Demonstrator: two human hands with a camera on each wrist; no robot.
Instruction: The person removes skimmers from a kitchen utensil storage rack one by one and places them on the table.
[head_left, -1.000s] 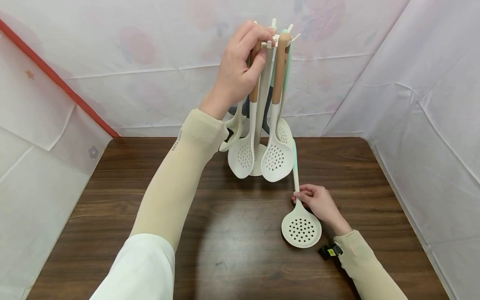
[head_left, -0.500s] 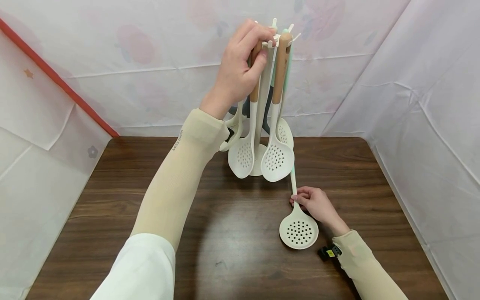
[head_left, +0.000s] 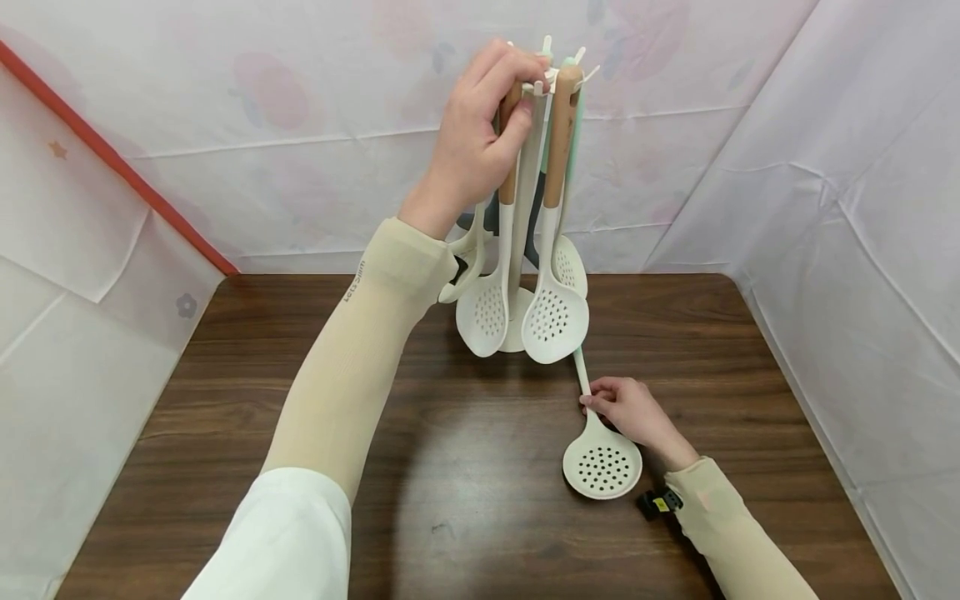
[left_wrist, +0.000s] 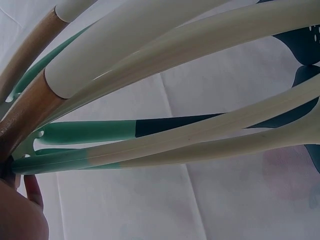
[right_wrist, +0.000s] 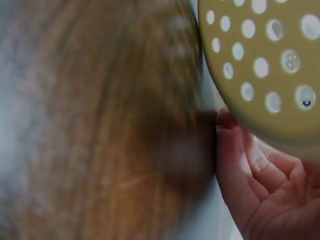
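Note:
A white utensil stand [head_left: 547, 62] at the table's far middle carries several hanging utensils, two of them cream skimmers [head_left: 553, 315] with wooden handles. My left hand [head_left: 480, 133] grips the wooden handle [head_left: 511, 142] of one hanging skimmer near the stand's top. The left wrist view shows the bunched handles [left_wrist: 150, 75] close up, with my fingers [left_wrist: 20, 210] at the lower left. My right hand [head_left: 626, 407] pinches the neck of another cream skimmer [head_left: 602, 465], whose head is low over the table at the front right. Its perforated head [right_wrist: 265, 60] fills the right wrist view above my fingers [right_wrist: 250, 185].
The brown wooden table [head_left: 247, 417] is walled on three sides by white printed sheets [head_left: 825, 167]. A red strip [head_left: 112, 158] runs down the left sheet. A small black and yellow device [head_left: 658, 502] sits at my right wrist.
My right hand has swung the loose skimmer's handle leftward, so it now slants behind the hanging skimmer's head. My left hand and the stand have stayed still.

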